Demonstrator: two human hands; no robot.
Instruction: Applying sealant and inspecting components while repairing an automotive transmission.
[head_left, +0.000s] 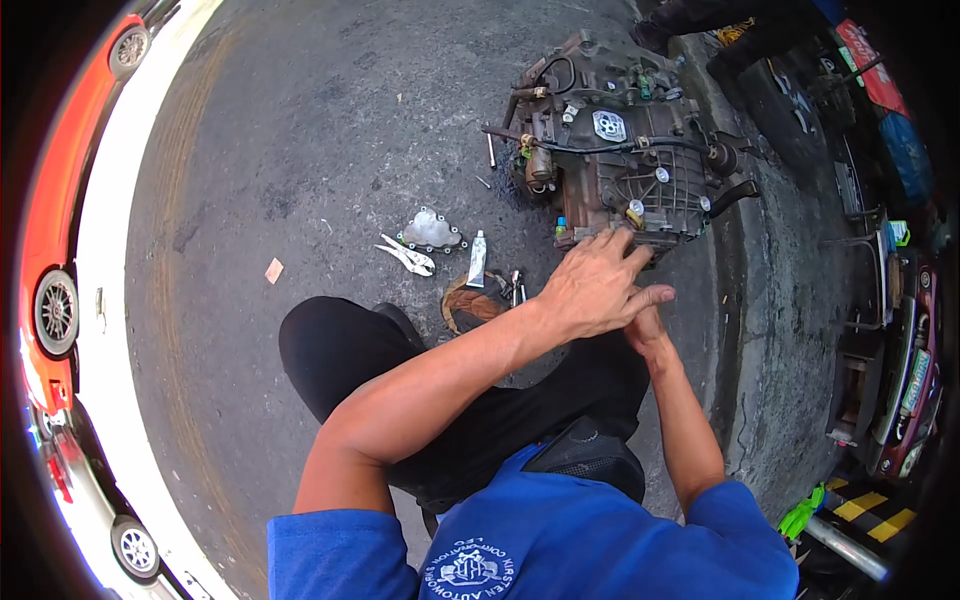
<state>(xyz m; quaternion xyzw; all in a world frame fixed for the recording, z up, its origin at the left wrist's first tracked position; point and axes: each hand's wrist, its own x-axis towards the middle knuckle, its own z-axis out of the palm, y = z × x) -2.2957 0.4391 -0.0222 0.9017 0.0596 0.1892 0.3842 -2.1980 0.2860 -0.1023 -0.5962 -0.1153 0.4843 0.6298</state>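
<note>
My left hand (592, 285) reaches across the near edge of a large, grimy gearbox (655, 150) lying on the ground. Its fingers are spread and the thumb points right; I see nothing held in it. Just below and partly behind it is my right hand (648, 328), whose fingers are hidden by the left. Left of the gearbox lie a silver metal cover (432, 230) with bolt holes round its rim, locking pliers (408, 258) and a white tube (477, 259). Small metal tools (517, 288) rest beside a brown and black round thing (472, 304).
A thin metal rod (491, 150) and a scrap of paper (274, 271) lie on the dark concrete ground. A red car (62, 230) is parked far left. Another person's dark-clothed leg (690, 18) shows behind the gearbox. Car parts and a bumper (910, 380) line the right side.
</note>
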